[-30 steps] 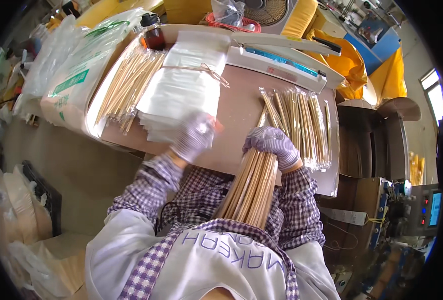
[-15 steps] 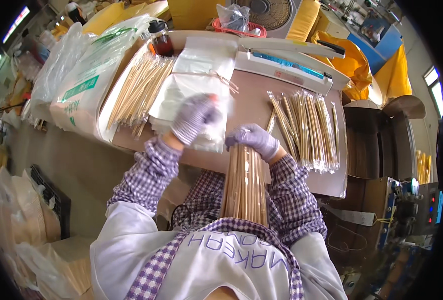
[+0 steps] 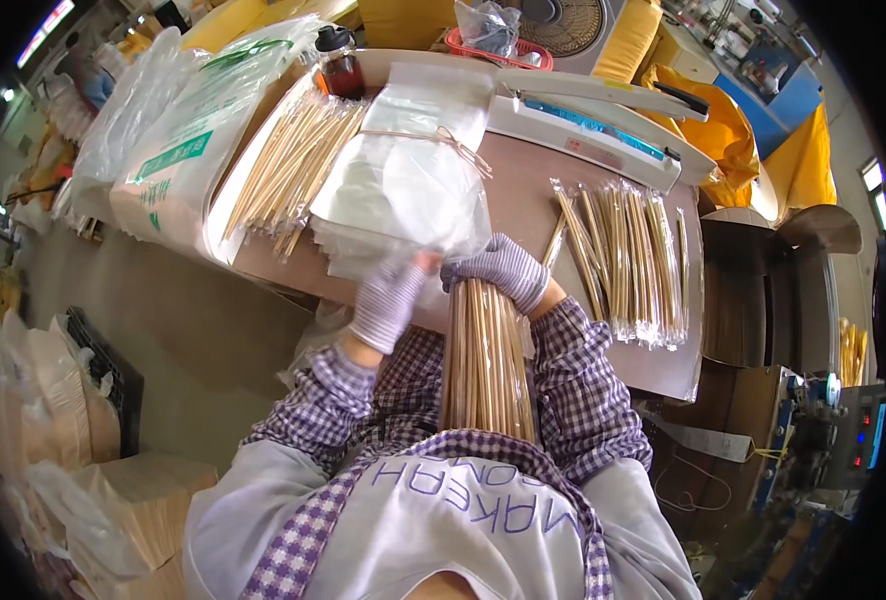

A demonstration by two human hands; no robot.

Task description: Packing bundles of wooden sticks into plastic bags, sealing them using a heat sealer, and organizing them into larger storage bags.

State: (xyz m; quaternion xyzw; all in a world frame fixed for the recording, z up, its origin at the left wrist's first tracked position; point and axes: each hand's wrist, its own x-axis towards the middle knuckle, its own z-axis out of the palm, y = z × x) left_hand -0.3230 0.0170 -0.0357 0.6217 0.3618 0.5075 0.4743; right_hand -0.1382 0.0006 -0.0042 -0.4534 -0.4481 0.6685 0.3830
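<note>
My right hand [image 3: 508, 272], in a striped purple-and-white glove, is closed round the top of a bundle of thin wooden sticks [image 3: 488, 360]. Shiny clear plastic shows over the bundle, which stands against my lap and apron. My left hand [image 3: 388, 300], gloved alike with an orange-red tip on one finger, is smeared by motion. Its fingertips pinch the near edge of a clear plastic bag [image 3: 453, 232], lifted from the stack of flat plastic bags [image 3: 373, 190] tied with string on the table. The fingers of both hands are partly hidden.
Loose sticks [image 3: 298, 160] lie left of the stack, wrapped sticks [image 3: 628, 265] on the table's [image 3: 518, 180] right. A bag sealer [image 3: 593, 130], a dark drink bottle [image 3: 340, 68] and a red basket [image 3: 498, 50] stand at the back. An open cardboard box [image 3: 763, 285] is at right.
My left hand has moved from over the bag stack toward me, drawing the near edge of the top bag along. My right hand keeps its hold on the sticks. The view has shifted slightly.
</note>
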